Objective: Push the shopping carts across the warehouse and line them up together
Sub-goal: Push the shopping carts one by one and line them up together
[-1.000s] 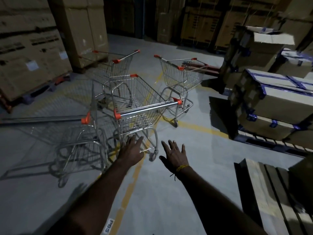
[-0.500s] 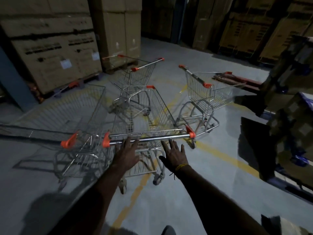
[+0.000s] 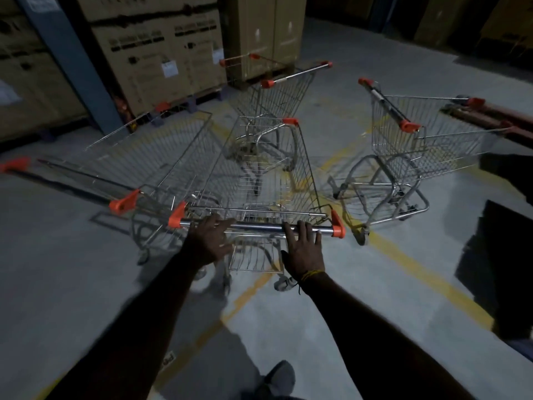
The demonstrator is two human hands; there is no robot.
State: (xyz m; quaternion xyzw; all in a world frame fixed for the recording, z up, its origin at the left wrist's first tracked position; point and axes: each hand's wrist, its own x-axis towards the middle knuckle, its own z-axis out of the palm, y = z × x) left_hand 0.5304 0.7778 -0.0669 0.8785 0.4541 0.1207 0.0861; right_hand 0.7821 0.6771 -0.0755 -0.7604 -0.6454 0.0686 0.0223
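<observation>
Several wire shopping carts with orange corner caps stand on the grey floor. The nearest cart (image 3: 268,174) has its chrome handle bar (image 3: 259,227) right in front of me. My left hand (image 3: 210,243) lies on the bar's left part with fingers spread over it. Near the bar's right end, my right hand (image 3: 304,249) rests straight fingers on it. A second cart (image 3: 161,157) stands close on the left, a third cart (image 3: 282,90) is ahead of the nearest one, and a fourth cart (image 3: 418,140) stands apart at the right, turned sideways.
Stacked cardboard boxes (image 3: 161,53) on pallets and a blue steel post (image 3: 72,62) close off the back left. Red bars (image 3: 490,116) lie on the floor at the far right. A dark stack (image 3: 504,269) stands at the right edge. Yellow lines (image 3: 403,255) cross the floor.
I have walked up to the nearest cart. Both hands, stretched out in the air before, now touch its handle bar. The view has swung left, so the right-hand boxes are gone.
</observation>
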